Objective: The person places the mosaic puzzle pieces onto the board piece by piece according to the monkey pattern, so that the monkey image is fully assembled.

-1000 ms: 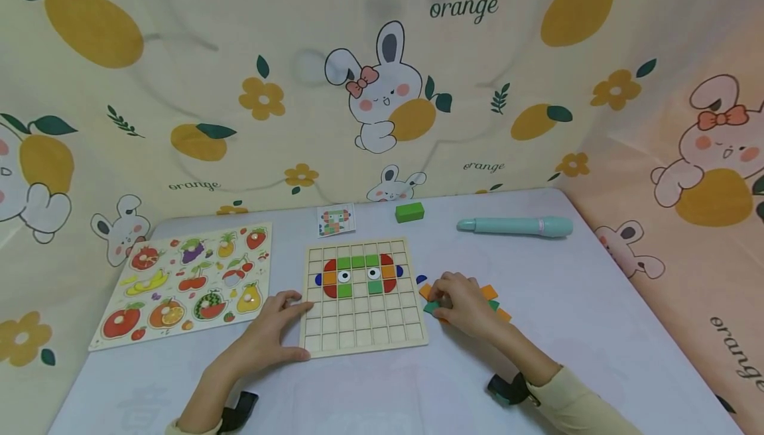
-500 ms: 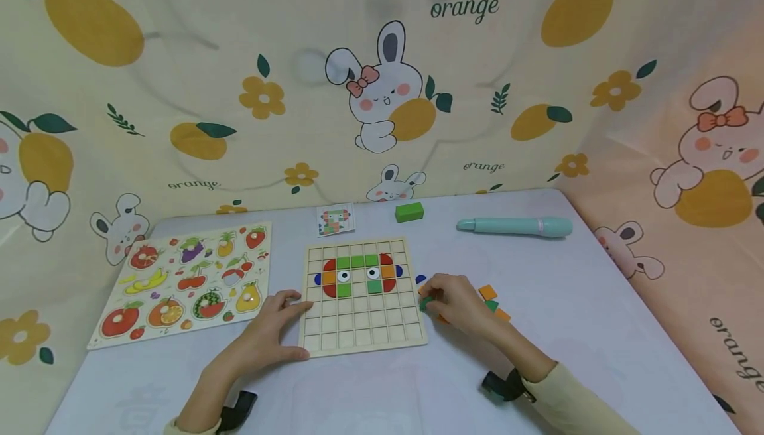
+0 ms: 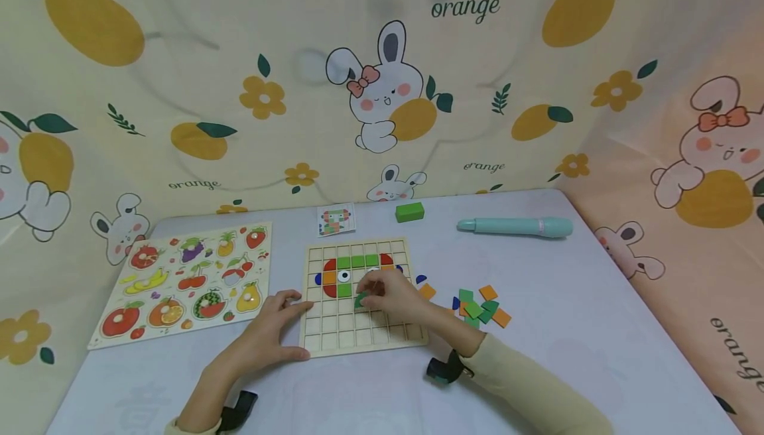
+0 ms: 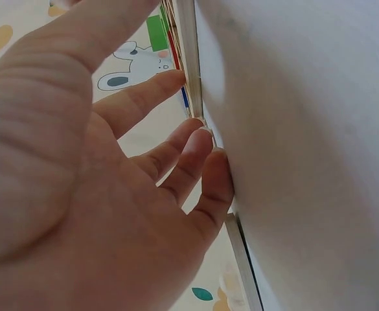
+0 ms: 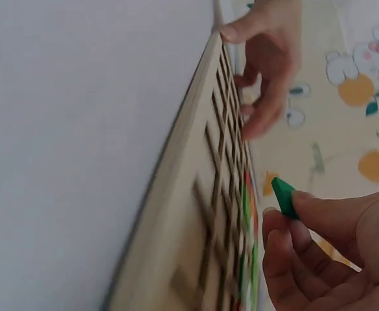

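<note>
A wooden grid board (image 3: 331, 342) lies flat on the table, with colored tiles set in its upper rows. My left hand (image 3: 268, 332) rests at the board's left side, thumb and index fingertip touching the edge. In the left wrist view its fingers (image 4: 144, 100) are spread and hold nothing. Over the middle of the board, my right hand (image 3: 396, 296) pinches a dark green tile (image 5: 284, 196) between thumb and fingers. The right wrist view shows that tile raised off the grid. The right hand hides some of the tiles on the board's right side.
Several loose tiles (image 3: 471, 309) lie right of the board. Behind it are a small picture card (image 3: 336, 221) and a green block (image 3: 410, 212). A teal pen-shaped item (image 3: 513, 226) lies back right. A fruit puzzle board (image 3: 179, 282) is at the left.
My right hand has moved left from the loose tiles to over the board, carrying the dark green tile. The loose tiles are now uncovered. The left hand stays in place.
</note>
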The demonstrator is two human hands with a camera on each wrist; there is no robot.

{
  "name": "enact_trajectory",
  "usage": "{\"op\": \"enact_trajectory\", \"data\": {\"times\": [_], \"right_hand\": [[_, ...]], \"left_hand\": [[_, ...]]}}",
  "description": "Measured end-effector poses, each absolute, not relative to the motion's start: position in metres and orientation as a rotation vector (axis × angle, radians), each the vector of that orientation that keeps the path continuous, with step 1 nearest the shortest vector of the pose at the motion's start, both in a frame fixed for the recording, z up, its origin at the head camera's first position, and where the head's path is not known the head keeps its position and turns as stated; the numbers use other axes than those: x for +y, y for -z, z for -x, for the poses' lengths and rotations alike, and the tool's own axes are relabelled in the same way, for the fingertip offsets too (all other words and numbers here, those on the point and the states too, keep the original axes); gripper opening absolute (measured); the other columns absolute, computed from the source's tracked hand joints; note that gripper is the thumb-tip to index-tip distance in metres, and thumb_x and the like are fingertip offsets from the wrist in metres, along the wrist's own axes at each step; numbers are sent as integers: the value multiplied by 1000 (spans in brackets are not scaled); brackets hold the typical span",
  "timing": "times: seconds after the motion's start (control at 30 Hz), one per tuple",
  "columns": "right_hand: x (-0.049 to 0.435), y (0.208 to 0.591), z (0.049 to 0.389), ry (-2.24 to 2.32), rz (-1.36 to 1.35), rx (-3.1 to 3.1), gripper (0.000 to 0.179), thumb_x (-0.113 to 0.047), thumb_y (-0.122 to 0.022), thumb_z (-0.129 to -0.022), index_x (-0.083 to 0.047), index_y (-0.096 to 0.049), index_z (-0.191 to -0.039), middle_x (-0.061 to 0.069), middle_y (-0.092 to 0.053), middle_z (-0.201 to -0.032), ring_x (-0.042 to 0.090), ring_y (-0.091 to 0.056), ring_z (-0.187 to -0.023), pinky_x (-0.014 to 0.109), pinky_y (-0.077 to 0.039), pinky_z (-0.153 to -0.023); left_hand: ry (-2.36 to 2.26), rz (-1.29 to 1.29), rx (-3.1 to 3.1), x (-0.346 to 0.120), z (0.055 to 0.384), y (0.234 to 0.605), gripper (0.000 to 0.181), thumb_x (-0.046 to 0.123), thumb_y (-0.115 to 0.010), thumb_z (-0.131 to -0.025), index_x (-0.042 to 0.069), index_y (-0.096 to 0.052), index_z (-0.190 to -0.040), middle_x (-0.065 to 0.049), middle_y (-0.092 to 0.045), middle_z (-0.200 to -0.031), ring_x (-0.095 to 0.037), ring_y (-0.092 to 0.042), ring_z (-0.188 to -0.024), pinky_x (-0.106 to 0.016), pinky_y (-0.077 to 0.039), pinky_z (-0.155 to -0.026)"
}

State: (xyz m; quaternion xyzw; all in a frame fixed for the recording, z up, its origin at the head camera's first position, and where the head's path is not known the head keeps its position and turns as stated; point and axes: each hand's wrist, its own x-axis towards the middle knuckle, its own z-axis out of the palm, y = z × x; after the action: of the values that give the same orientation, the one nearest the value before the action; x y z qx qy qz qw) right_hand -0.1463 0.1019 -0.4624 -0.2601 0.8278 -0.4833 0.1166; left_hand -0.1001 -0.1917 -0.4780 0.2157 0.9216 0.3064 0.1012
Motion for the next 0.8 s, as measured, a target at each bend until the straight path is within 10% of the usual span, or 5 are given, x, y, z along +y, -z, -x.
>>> {"op": "enact_trajectory", "data": {"times": [0.8], "right_hand": [[35, 468, 153, 1093, 797, 2603, 9, -5, -74, -89, -12, -73, -84, -11, -60, -77, 6, -52, -72, 18, -46, -67]], "left_hand": [[-923, -666, 2726, -191, 98, 473, 83, 47, -88, -70, 12, -58, -140, -13, -43, -142, -32, -39, -126, -56, -41, -103]]}}
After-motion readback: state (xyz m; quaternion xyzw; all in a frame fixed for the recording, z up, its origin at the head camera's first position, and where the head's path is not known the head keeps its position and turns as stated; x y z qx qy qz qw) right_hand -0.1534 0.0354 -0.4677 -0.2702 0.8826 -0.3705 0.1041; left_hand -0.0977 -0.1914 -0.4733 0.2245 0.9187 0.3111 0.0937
